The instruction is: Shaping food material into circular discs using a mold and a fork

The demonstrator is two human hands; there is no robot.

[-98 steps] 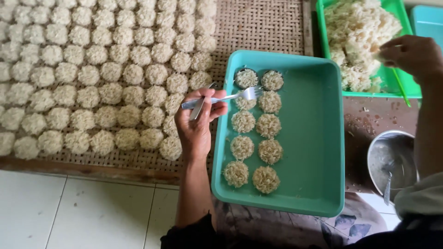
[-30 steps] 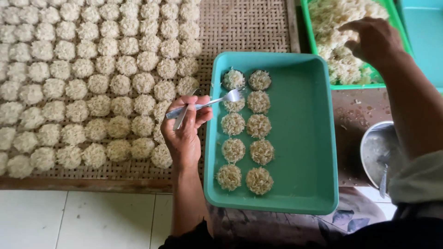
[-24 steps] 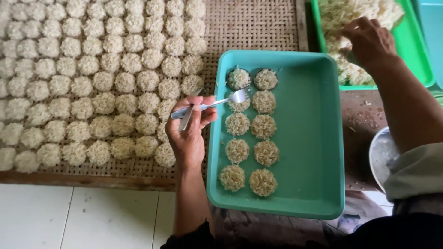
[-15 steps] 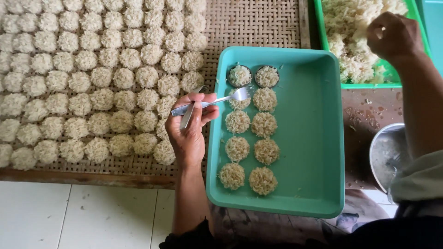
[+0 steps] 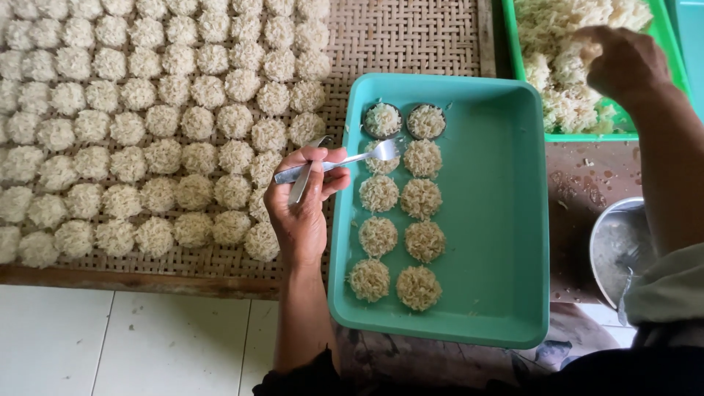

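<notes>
The fork [image 5: 345,163] lay level over the teal tray's [image 5: 506,220] 9 o'clock rim, tines toward 3 o'clock, pinched in the left hand [image 5: 302,202]. The right hand [image 5: 623,62], at 1 o'clock, closed its fingers on loose noodles [image 5: 565,51] in the green bin [image 5: 664,44].

No packages, labels, signs or screens show anywhere in this view; nothing here carries a wrapper, a tag, a printed surface or a display.
</notes>
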